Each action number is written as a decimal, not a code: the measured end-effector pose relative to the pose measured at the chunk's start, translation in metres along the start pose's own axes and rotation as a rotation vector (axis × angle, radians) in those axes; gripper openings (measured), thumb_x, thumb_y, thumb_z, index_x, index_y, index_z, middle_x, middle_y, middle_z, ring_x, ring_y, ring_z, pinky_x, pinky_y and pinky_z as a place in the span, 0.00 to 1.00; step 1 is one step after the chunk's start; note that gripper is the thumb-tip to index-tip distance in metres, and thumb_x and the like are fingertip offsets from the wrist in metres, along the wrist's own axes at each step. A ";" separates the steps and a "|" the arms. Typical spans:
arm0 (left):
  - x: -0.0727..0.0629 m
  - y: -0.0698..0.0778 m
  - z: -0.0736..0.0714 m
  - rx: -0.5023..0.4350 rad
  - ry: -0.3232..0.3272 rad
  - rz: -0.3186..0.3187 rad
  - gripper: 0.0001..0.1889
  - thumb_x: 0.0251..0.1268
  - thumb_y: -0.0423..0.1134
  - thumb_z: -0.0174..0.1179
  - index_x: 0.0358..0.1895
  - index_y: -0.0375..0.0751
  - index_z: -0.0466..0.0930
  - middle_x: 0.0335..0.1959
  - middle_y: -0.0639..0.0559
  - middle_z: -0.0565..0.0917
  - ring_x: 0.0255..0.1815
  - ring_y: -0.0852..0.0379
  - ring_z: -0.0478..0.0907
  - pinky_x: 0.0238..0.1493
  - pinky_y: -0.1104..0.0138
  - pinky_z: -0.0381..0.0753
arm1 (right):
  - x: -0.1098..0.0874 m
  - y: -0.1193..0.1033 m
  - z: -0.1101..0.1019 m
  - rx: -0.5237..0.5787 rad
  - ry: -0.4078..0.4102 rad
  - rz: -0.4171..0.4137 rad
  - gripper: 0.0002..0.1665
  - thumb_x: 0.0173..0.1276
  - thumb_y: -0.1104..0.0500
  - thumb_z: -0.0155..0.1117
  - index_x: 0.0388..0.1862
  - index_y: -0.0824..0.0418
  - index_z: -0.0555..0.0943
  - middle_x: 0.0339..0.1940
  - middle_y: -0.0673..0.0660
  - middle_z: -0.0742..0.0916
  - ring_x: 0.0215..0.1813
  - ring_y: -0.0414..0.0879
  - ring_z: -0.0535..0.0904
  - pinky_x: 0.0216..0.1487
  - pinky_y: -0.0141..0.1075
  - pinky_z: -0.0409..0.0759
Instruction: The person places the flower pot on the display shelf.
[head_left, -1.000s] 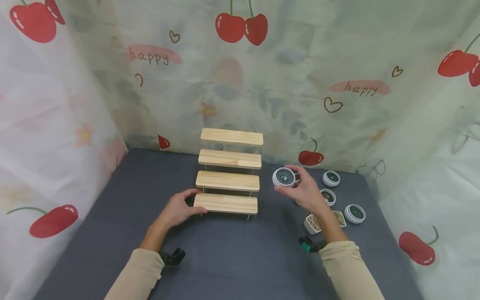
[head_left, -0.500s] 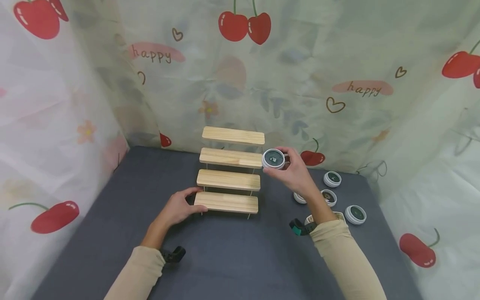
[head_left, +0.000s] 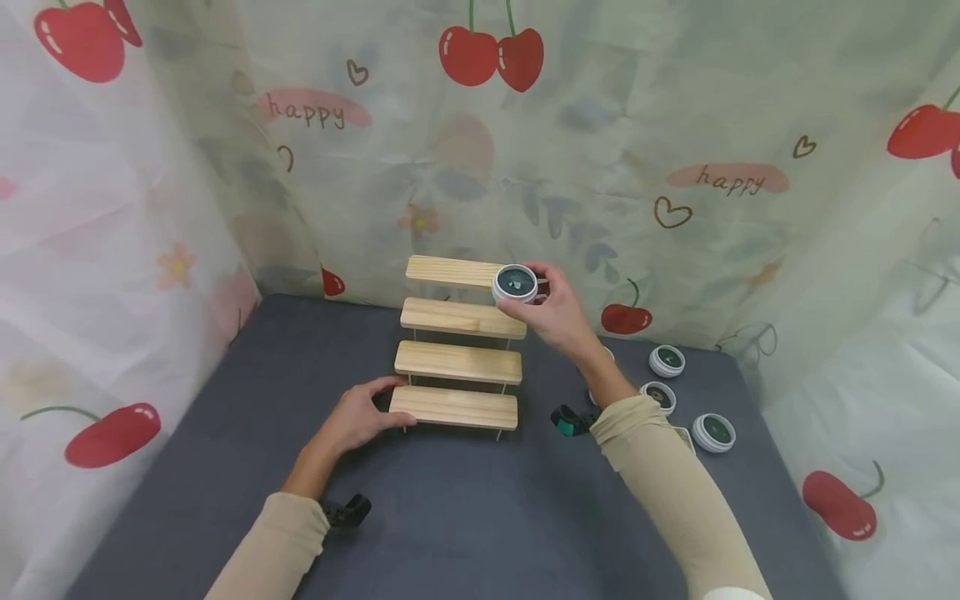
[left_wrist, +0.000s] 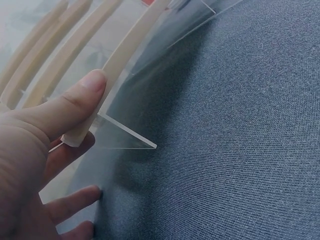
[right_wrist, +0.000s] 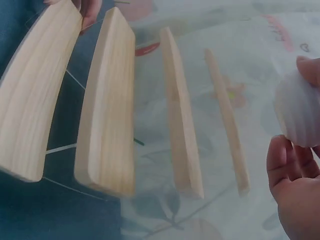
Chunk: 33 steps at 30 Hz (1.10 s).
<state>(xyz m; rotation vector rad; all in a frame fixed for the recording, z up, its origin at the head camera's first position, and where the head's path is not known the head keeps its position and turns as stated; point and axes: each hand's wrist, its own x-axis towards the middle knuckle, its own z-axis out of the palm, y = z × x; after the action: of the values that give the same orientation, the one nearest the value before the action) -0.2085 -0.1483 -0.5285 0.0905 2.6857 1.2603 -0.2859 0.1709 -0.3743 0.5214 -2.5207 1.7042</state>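
My right hand point(head_left: 551, 308) holds a small white ribbed cup point(head_left: 515, 285) with a dark green inside. In the head view the cup overlaps the right end of the top wooden plank of a four-step riser, so "several" planks point(head_left: 450, 271) rise in tiers. The right wrist view shows the cup's ribbed side point(right_wrist: 300, 107) between thumb and fingers, apart from the planks. At the riser's lower left, my left hand point(head_left: 363, 417) pinches the end of the lowest plank point(head_left: 457, 407). Its thumb lies on the wood point(left_wrist: 125, 50), one finger underneath, the others spread below.
Similar white cups point(head_left: 667, 361) stand at the right of the dark cloth point(head_left: 465, 517), one point(head_left: 714, 432) nearest the edge. My right sleeve point(head_left: 667, 475) mostly hides a white dish there. Clear supports point(left_wrist: 130, 131) hold the planks. A cherry-print curtain point(head_left: 585, 150) hangs close behind.
My right hand has carried the cup up and to the left, from beside the riser to the top plank's right end. The left hand keeps its grip on the lowest plank.
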 end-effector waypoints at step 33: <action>0.000 -0.002 -0.002 -0.016 -0.020 0.016 0.45 0.46 0.66 0.76 0.70 0.54 0.75 0.73 0.39 0.74 0.74 0.36 0.69 0.71 0.41 0.68 | 0.090 -0.016 0.074 0.021 0.012 0.059 0.37 0.60 0.54 0.80 0.67 0.61 0.76 0.58 0.58 0.83 0.52 0.46 0.79 0.51 0.31 0.78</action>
<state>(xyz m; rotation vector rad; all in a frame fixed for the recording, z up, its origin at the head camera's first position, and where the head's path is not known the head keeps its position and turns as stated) -0.2090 -0.1514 -0.5287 0.1217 2.6626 1.2780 -0.3551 0.0760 -0.3682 0.4417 -2.5371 1.7504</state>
